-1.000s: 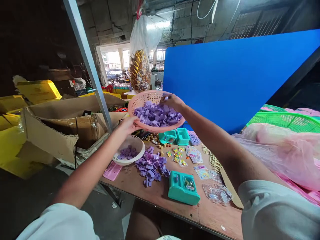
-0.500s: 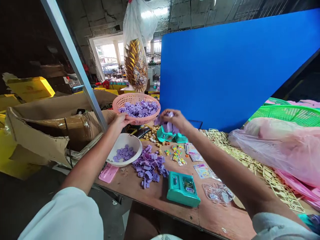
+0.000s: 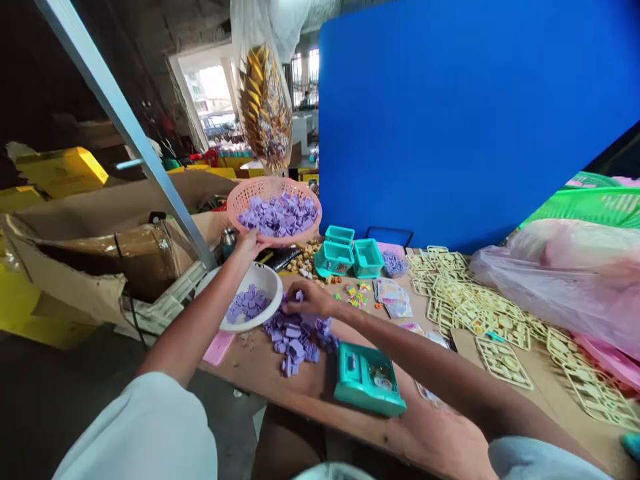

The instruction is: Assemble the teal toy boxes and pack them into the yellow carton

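Now the heap of purple plastic pieces is overhung by the nearer right hand, curled, its hold unclear, while beyond and leftward the pink perforated basket is gripped by the left hand at its rim.

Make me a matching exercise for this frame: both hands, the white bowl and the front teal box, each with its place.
1. Left hand
2. Right hand
3. White bowl
4. Front teal box

A. Near the front edge of the table
B. At the purple pile
C. On the rim of the pink basket
D. Just left of the pile

Pairs: 1-C, 2-B, 3-D, 4-A
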